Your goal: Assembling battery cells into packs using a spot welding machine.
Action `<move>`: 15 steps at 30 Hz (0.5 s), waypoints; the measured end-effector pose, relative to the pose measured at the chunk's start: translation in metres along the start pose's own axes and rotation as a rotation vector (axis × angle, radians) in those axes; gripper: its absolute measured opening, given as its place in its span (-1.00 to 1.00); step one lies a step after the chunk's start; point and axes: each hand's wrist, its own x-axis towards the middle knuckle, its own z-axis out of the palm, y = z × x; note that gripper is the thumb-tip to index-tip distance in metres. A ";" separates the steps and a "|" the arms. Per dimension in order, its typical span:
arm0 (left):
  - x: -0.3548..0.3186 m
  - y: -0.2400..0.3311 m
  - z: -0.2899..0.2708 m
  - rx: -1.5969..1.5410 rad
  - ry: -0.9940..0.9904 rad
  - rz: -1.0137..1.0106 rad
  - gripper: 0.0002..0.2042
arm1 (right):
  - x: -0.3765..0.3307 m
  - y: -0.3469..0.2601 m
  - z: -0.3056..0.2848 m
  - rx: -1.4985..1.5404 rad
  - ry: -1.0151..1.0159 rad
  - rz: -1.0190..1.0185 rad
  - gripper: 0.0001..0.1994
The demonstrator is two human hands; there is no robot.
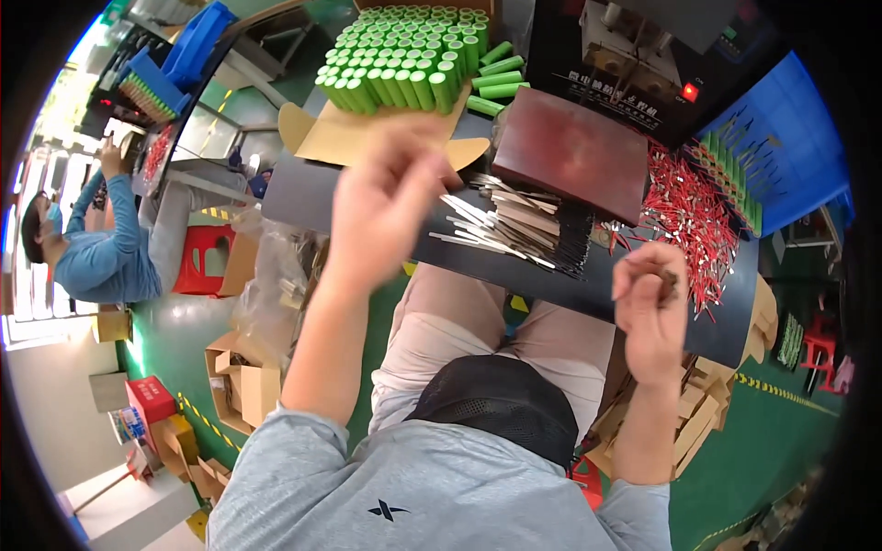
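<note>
My left hand (384,207) is raised over the table's near edge, in front of the rows of green cylindrical battery cells (395,69). Motion smears its fingers, so I cannot tell whether it holds anything. My right hand (650,308) is at the near edge on the right, its fingers curled together around a small brownish thing I cannot make out. Between my hands, a bundle of pale and dark thin strips (514,220) lies on the dark table. Beyond the right hand is a heap of red wires (694,220) with shiny ends.
A reddish-brown block (570,151) stands before a black machine (588,87) with a lit red switch. Loose green cells (501,81) lie beside the stacked ones. At the right, a blue bin (790,138) holds cells with leads. A person in blue (110,253) sits at the far left.
</note>
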 end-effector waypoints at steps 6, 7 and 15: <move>0.049 -0.042 -0.011 0.361 0.126 0.104 -0.37 | 0.003 0.030 0.022 0.080 0.069 -0.038 -0.89; 0.048 -0.044 -0.008 0.450 0.086 0.073 -0.33 | 0.002 0.032 0.021 0.044 0.106 -0.006 -0.93; 0.066 -0.056 0.001 0.637 0.123 0.291 -0.50 | 0.005 0.026 0.020 0.026 0.124 0.024 -0.80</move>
